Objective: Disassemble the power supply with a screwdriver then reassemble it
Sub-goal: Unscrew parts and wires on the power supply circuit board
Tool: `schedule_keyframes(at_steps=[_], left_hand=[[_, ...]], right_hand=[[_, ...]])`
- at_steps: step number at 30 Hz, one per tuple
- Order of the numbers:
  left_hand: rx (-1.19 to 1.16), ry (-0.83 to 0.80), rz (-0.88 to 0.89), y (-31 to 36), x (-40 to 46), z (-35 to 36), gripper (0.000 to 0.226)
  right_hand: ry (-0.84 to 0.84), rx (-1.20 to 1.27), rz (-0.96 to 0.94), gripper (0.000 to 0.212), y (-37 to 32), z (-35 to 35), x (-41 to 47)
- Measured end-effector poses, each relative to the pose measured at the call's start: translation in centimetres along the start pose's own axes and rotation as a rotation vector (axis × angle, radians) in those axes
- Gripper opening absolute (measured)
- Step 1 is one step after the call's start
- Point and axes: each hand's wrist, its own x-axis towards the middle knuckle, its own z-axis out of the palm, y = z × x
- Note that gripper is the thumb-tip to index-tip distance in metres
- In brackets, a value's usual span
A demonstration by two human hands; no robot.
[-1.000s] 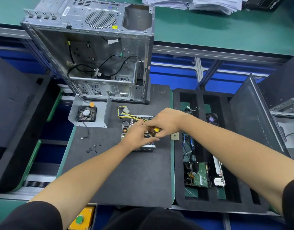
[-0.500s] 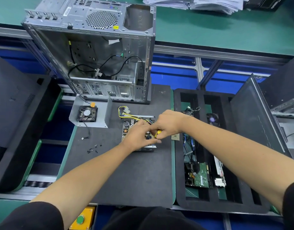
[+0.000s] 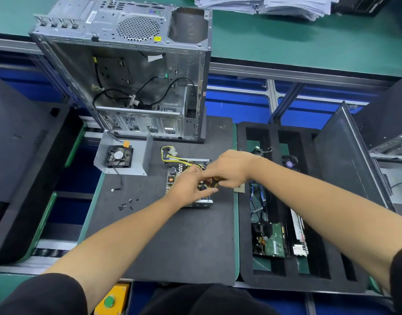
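On the dark tabletop (image 3: pixel 150 246) mat, we steady the opened power supply (image 3: pixel 186 178) with the left hand (image 3: pixel 188 187) while the right hand (image 3: pixel 227 171) grips the screwdriver (image 3: pixel 214 183); a slipping tip could gouge the board.

Open computer case (image 3: pixel 136 71) stands at the black mat's (image 3: pixel 172 242) far edge. Right of the case: foam tray (image 3: pixel 245 201) holding a green circuit board (image 3: pixel 277 243). Beyond the case, paper stack (image 3: pixel 263 5). Below-left, yellow box with green button (image 3: pixel 109 301).
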Motion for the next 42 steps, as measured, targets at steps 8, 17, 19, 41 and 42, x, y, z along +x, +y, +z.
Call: schedule_keyframes(at_steps=[8,17,19,41,42], left_hand=[[0.043,-0.009,0.061,0.4,-0.1,-0.2,0.043],[0.030,0.017,0.048,0.1,-0.1,0.0,0.039],[0.024,0.016,0.027,0.1,-0.1,0.0,0.036],[-0.042,0.050,0.090,0.3,-0.1,-0.2,0.052],[-0.048,0.049,0.099,0.2,-0.1,-0.2,0.052]], right_hand=[[0.007,-0.099,0.085,0.029,0.1,0.4,0.5],[-0.010,-0.073,0.161,0.025,-0.4,0.7,0.1],[0.005,-0.048,0.138,0.025,-0.2,0.5,0.0],[-0.003,-0.066,0.085,0.024,-0.1,0.1,0.4],[-0.017,-0.081,0.098,0.025,-0.2,0.3,0.4]])
